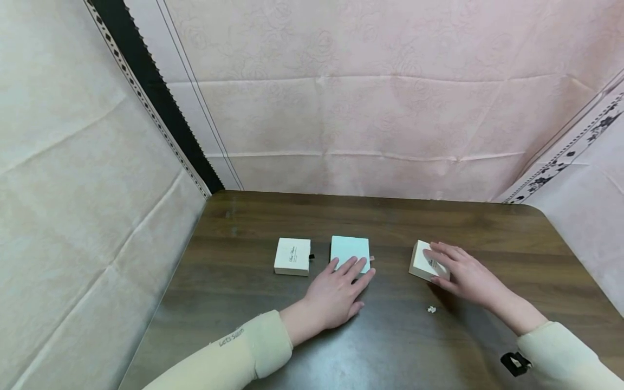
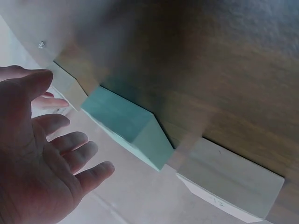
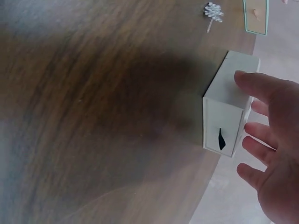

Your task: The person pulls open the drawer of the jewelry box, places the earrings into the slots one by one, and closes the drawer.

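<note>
My left hand (image 1: 336, 295) lies over the near edge of a light-blue box (image 1: 350, 248), its fingers spread and loosely straight. In the left wrist view a gap shows between those fingers and the blue box (image 2: 121, 116). At the right, my right hand (image 1: 465, 273) is at a small white box (image 1: 419, 261) with dark print on its top. The thumb is by the near side and the loosely bent fingers are over the top; contact is hard to tell. A black ribbon tab (image 3: 222, 140) hangs from that box's end.
A second white box (image 1: 292, 257) with a black tab stands left of the blue one. A small cluster of clear beads on a thin stem (image 3: 214, 12) lies on the brown wooden table (image 1: 380, 346), near the right hand. Pale cloth (image 1: 365, 119) hangs behind the table.
</note>
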Demonstrator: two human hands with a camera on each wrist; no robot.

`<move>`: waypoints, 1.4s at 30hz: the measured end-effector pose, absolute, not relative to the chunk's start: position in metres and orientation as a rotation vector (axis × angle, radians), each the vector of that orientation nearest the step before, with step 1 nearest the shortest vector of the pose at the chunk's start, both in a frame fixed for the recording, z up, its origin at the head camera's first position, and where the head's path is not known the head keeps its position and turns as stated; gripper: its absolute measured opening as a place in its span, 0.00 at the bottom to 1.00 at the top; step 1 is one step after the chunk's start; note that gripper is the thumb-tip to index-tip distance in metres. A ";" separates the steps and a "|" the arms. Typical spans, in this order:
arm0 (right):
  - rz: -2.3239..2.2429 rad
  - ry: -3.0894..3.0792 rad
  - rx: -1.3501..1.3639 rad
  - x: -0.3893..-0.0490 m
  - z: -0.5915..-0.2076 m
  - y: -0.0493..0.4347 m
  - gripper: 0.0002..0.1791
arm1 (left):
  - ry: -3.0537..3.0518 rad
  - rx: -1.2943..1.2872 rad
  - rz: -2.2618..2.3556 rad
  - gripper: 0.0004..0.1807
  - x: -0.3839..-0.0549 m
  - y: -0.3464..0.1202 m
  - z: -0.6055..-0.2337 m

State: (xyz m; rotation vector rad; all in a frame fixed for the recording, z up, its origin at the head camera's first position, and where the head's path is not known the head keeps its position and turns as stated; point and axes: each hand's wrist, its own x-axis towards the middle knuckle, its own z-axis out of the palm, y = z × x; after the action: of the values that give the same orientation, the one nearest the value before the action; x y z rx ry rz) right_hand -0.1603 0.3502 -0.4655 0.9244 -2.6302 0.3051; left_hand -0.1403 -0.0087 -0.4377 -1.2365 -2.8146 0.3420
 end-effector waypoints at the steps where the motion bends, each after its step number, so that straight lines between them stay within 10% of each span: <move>1: 0.302 -2.631 0.923 -0.161 -0.467 0.351 0.41 | -2.813 -1.239 0.343 0.38 -0.139 -0.008 -0.437; 42: 0.268 -2.571 1.134 -0.167 -0.468 0.326 0.43 | -2.793 -1.274 0.299 0.39 -0.127 0.009 -0.448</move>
State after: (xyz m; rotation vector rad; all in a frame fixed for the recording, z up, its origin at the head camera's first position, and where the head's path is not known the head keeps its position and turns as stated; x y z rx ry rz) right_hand -0.1667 0.3257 -0.4680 1.1341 -2.5709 0.2675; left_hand -0.1270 0.0091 -0.4481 -1.2741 -2.7927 0.2987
